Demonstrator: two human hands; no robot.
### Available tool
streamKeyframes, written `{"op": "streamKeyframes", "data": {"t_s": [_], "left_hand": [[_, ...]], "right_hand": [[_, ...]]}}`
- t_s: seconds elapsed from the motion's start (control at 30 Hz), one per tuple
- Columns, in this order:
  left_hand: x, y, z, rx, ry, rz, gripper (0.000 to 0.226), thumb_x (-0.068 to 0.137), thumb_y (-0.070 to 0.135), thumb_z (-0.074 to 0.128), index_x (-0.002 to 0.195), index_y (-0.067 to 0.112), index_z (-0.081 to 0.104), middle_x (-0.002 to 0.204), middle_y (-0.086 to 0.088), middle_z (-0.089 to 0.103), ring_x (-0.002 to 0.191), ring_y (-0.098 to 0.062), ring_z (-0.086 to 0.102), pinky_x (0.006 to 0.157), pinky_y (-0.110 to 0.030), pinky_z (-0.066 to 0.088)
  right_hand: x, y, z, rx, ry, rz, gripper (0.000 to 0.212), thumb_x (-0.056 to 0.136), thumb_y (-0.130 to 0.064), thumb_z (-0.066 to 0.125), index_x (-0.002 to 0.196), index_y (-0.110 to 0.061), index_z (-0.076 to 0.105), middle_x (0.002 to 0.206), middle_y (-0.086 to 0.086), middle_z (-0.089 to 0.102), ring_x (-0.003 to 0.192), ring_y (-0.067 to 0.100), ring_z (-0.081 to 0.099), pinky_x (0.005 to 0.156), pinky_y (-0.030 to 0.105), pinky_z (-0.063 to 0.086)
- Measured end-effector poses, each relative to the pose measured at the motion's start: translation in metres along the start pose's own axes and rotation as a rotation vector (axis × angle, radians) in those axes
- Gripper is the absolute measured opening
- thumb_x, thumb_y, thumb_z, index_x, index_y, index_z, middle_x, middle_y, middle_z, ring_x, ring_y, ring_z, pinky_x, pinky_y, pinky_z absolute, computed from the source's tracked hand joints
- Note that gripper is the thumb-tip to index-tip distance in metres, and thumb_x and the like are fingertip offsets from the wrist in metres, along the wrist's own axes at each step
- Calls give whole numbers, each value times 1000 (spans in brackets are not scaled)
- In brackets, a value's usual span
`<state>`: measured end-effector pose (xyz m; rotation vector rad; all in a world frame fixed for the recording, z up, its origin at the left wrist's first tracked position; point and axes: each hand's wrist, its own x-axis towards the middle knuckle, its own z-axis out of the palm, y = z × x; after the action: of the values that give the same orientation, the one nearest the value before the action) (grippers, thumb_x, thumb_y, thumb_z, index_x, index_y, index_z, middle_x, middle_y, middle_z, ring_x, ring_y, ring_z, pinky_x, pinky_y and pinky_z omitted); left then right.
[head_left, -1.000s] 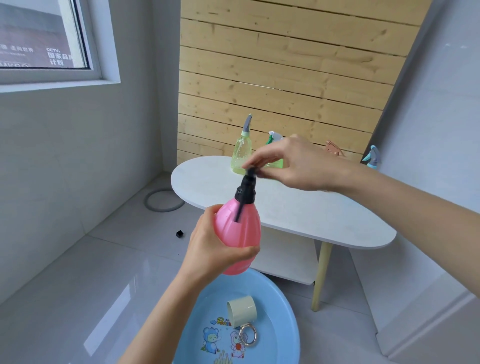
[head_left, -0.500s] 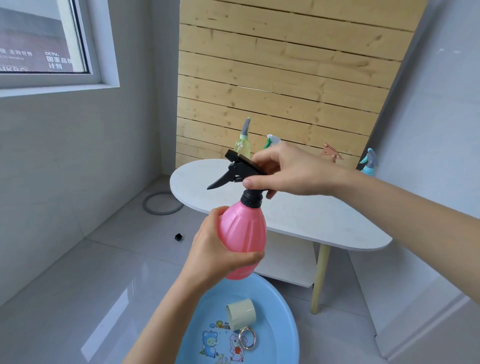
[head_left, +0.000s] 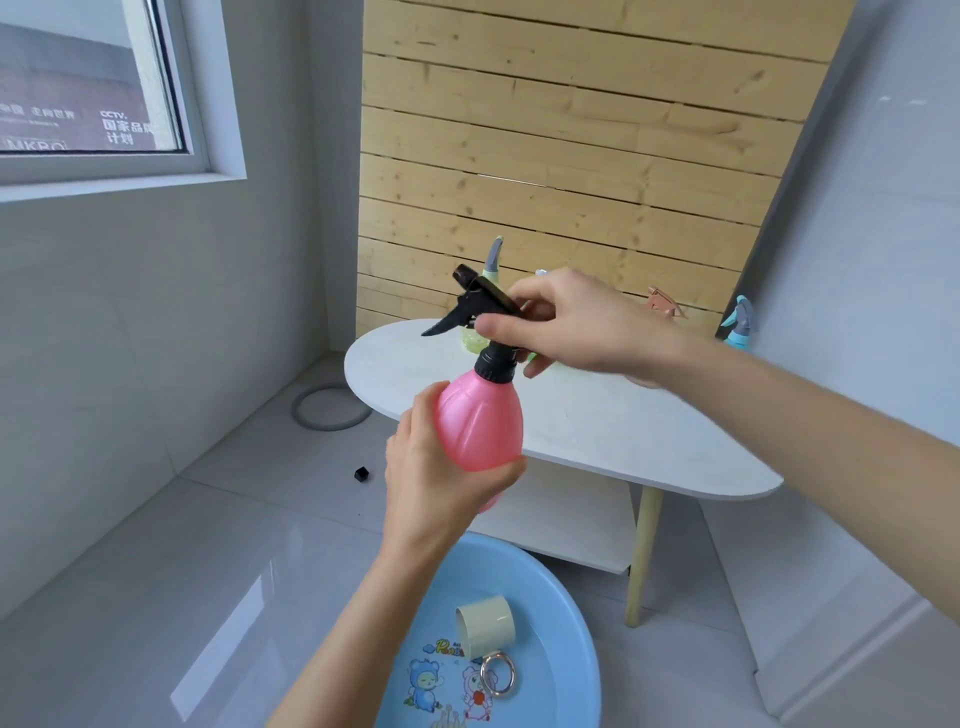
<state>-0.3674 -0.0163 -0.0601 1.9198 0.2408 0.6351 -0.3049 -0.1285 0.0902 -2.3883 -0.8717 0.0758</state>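
bottle: pink spray bottle (head_left: 480, 426), pearly translucent plastic, teardrop body with shallow vertical ribs. Held in the air, roughly upright, in front of the table's near edge and above the basin.
sprayer: black trigger head (head_left: 480, 304), matte plastic, ribbed screw collar seated on the bottle neck. Nozzle and trigger lever point left.
left hand: left hand (head_left: 436, 478) wraps the bottle's lower body from the left, with the thumb across the front and the fingers curled around the underside.
right hand: right hand (head_left: 576, 325) has its fingers curled over the back of the trigger head, thumb pressed on the near side just above the collar.
table: white oval table (head_left: 597, 431), matte top with a thin edge, pale wooden leg (head_left: 641, 556), white lower shelf (head_left: 566, 519).
on table: light green spray bottle (head_left: 470, 340) with a grey-green curved nozzle, mostly hidden behind the trigger head. A blue sprayer (head_left: 740, 325) stands at the far right edge. An orange-pink sprayer top (head_left: 665, 301) shows behind the right hand.
basin: round light blue plastic basin (head_left: 561, 623) on the floor, cartoon bears printed on its bottom.
in basin: cream cylindrical cup (head_left: 485, 626) lying on its side, with a metal ring (head_left: 497, 673) just beside it.
floor: glossy grey tiles, a grey rubber ring (head_left: 330, 408) near the corner, a small black cube (head_left: 361, 473).
backdrop: pine slat panel (head_left: 571, 156), knotty horizontal boards, leaning against the wall.
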Motion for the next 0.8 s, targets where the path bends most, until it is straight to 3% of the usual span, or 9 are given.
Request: {"op": "streamKeyframes", "data": {"t_s": [0.07,0.17,0.23,0.3,0.43,0.5,0.63,0.8], "left_hand": [[2,2,-7,-88,-90,-40,89,43,49,83,123,39,44,109,18,55,101,-10,55,80,-31,51],[3,3,-11,-177,-199,-74,93,36,56,81,121,41,47,107,16,59,96,-4,60,77,-31,56],[3,3,-10,-209,-234,-80,93,36,57,81,121,42,47,107,14,61,96,-5,61,78,-34,57],[3,4,-9,-215,-240,-86,93,37,58,81,121,41,48,107,14,62,96,-6,62,79,-36,57],[-2,6,-8,-113,-135,-41,96,37,60,77,125,36,46,107,15,59,99,-11,58,80,-34,54],[-7,7,-3,-51,-71,-20,93,43,54,82,126,35,44,108,13,58,100,-13,57,82,-33,52],[-13,5,8,-5,22,21,91,53,46,87,130,36,40,116,9,57,103,-15,54,87,-36,50],[-11,2,16,25,-45,32,94,49,52,85,130,37,39,118,10,56,104,-14,55,88,-38,50]], "right_hand": [[1,4,-14,92,-179,1,28,83,-46,65,98,-22,67,103,0,72,100,13,67,89,26,54],[0,16,-10,279,-283,-28,33,87,-11,68,119,-15,59,121,5,67,112,9,62,99,24,48],[-2,23,6,362,-161,-65,28,88,3,64,114,-6,60,120,14,66,107,15,65,99,28,49],[-6,26,21,407,-17,-112,21,87,6,62,101,-9,63,112,14,69,96,13,67,98,30,50],[-8,30,41,437,178,-137,14,84,4,66,97,-3,67,99,12,72,91,20,69,96,40,52],[-11,32,50,445,262,-133,12,83,-3,69,94,-7,70,97,11,73,93,25,69,94,45,51],[-19,34,60,472,395,-130,11,83,-7,71,93,-5,71,88,6,73,87,22,70,89,43,53],[-27,44,54,435,429,-103,12,82,-11,74,92,-6,71,87,4,73,86,20,69,85,38,54]]}}
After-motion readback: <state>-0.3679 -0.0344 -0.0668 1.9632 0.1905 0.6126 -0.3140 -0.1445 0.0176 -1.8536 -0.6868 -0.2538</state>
